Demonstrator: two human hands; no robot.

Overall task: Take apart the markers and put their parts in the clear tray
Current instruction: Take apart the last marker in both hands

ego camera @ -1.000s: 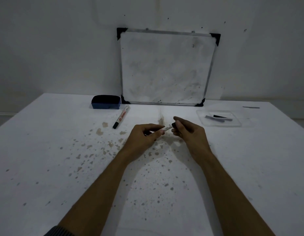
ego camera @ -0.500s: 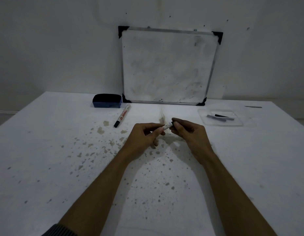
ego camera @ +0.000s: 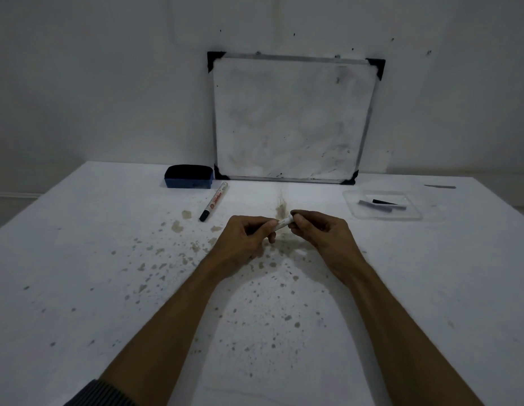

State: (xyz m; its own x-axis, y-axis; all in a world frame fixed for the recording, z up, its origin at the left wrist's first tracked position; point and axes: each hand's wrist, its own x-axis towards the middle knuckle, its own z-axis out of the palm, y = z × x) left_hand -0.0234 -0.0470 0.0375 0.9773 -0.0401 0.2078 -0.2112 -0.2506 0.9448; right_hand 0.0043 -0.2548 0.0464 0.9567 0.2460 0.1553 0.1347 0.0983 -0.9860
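I hold a white marker (ego camera: 284, 223) between both hands above the middle of the table. My left hand (ego camera: 246, 238) grips its body, most of which is hidden in the fist. My right hand (ego camera: 319, 232) pinches the marker's right end with the fingertips. A second white marker with a black cap (ego camera: 214, 201) lies on the table to the left, in front of the eraser. The clear tray (ego camera: 354, 212) sits at the right rear and holds a few dark and grey marker parts (ego camera: 379, 204).
A small whiteboard (ego camera: 290, 118) leans against the wall at the back. A blue eraser (ego camera: 188, 177) rests left of it. A thin dark strip (ego camera: 439, 186) lies at the far right. The white table (ego camera: 79, 259) is speckled with brown stains.
Both hands stay joined on the marker. My right fingers have closed over its dark end, which showed one second ago.
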